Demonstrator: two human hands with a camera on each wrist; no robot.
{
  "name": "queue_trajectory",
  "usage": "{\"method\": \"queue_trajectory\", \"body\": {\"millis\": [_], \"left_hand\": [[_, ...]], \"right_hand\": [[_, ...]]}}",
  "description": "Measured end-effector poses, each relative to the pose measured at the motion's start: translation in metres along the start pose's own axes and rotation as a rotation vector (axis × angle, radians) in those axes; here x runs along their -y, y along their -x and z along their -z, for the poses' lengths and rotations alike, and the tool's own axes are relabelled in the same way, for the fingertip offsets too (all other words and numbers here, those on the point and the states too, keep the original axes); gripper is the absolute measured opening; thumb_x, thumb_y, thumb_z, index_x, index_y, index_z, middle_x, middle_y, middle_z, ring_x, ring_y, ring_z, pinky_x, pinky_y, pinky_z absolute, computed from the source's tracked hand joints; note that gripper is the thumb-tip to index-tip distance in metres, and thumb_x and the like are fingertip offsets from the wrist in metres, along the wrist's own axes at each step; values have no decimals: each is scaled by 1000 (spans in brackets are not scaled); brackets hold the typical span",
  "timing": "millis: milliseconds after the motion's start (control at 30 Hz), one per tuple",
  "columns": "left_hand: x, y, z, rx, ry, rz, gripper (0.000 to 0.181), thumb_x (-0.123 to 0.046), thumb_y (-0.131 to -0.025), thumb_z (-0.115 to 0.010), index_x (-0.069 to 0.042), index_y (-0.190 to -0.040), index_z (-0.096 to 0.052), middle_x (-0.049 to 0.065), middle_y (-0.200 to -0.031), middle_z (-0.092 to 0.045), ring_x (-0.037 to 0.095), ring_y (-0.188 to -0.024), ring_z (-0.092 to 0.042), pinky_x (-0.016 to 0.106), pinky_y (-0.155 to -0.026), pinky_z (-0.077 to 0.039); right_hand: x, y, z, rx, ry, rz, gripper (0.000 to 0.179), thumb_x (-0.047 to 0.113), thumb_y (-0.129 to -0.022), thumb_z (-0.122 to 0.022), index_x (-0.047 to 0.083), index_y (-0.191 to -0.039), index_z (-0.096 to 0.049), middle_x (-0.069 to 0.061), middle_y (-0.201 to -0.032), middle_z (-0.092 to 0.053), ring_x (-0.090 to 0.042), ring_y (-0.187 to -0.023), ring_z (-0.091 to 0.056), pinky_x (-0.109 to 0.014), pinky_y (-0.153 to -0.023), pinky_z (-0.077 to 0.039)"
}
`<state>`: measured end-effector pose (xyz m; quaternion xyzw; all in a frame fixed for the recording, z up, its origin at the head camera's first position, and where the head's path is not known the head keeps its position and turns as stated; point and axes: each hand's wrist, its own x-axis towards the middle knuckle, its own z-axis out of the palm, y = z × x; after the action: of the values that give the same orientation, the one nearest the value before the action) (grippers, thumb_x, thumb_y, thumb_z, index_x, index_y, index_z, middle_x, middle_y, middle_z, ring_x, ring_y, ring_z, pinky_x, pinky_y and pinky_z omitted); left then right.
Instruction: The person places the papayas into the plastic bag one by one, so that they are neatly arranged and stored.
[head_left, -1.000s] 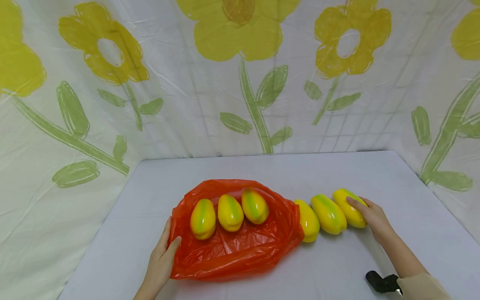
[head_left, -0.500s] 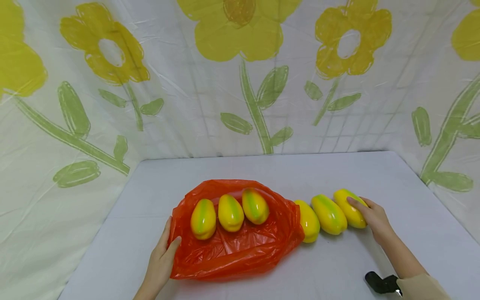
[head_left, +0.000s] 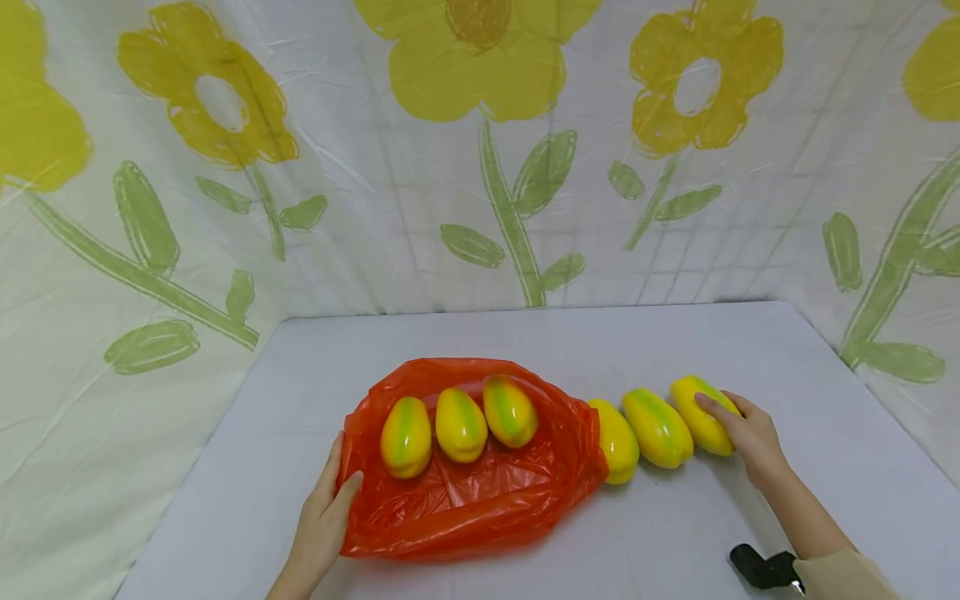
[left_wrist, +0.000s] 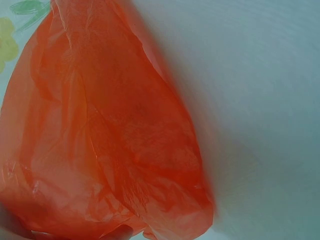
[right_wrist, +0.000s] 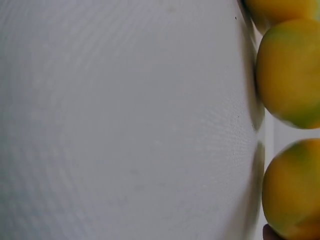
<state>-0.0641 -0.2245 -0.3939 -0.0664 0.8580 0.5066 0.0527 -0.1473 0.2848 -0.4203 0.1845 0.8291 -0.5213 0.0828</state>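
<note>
The right hand [head_left: 753, 437] grips the outermost glossy yellow-green oval fruit [head_left: 699, 412], at three o'clock from the crinkled red plastic bag [head_left: 457, 521], whose nine-o'clock rim the left hand [head_left: 322, 508] pinches; I fear the slick skin slipping; a sideways nudge could roll the neighbouring fruit [head_left: 657, 427]

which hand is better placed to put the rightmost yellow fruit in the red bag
Probably the right hand: it grips the rightmost yellow fruit, which lies outside the red bag. The left hand holds the bag's left edge, away from that fruit.
</note>
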Motion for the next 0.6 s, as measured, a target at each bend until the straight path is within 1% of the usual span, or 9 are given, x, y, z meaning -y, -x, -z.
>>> {"method": "queue_trajectory", "body": {"millis": [267,600], "left_hand": [[1,-2,-1,6,0,6,67,-29,-106,-38,-9,-156,2,21,-160,-8,46,-143,-14,60,-108,-25],[1,-1,-1,6,1,16,68,-31,-106,-38,-9,-156,2,20,-161,-7,46,-143,-14,60,-108,-25]], "right_hand": [[3,6,-5,-97,13,20,88,54,-97,-46,-8,-151,-16,-34,-152,-19,-47,-136,-23,-59,-111,-23],[8,16,-7,-136,0,48,85,53,-97,-47,-5,-152,-17,-32,-153,-20,-46,-134,-26,-59,-109,-25]]}}
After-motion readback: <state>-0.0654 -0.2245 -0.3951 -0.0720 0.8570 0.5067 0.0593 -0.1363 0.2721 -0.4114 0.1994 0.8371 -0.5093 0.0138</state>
